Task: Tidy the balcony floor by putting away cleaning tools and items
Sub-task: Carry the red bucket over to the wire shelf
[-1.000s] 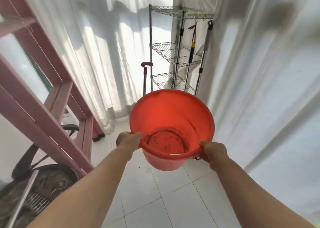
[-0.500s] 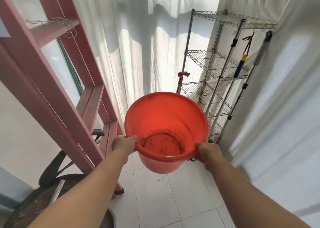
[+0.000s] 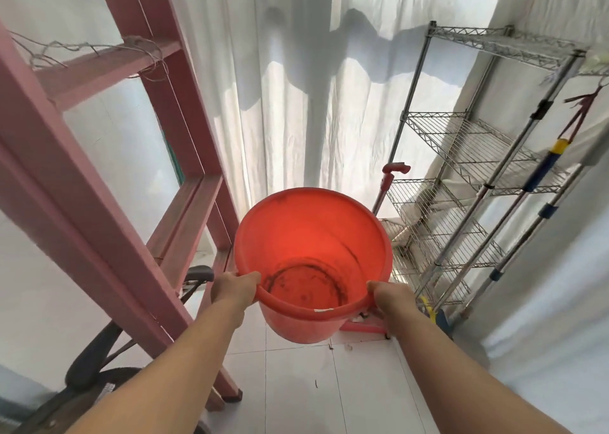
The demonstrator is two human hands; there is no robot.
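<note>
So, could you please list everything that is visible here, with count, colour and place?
bucket: 1, orange-red, centre, held off the floor, looks empty
wire rack: 1, silver, right back corner
long-handled tools: at least 2, silver with blue and yellow, at the rack's right side
red-handled tool: 1, red, behind the bucket
ladder: 1, pink, left
curtains: white, back and right
floor: white tiles, with small debris
chair: 1, dark, lower left
hands: left hand, right hand, each gripping the bucket's rim

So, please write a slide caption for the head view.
Both hands carry an empty red bucket by its rim toward a wire rack.
</note>
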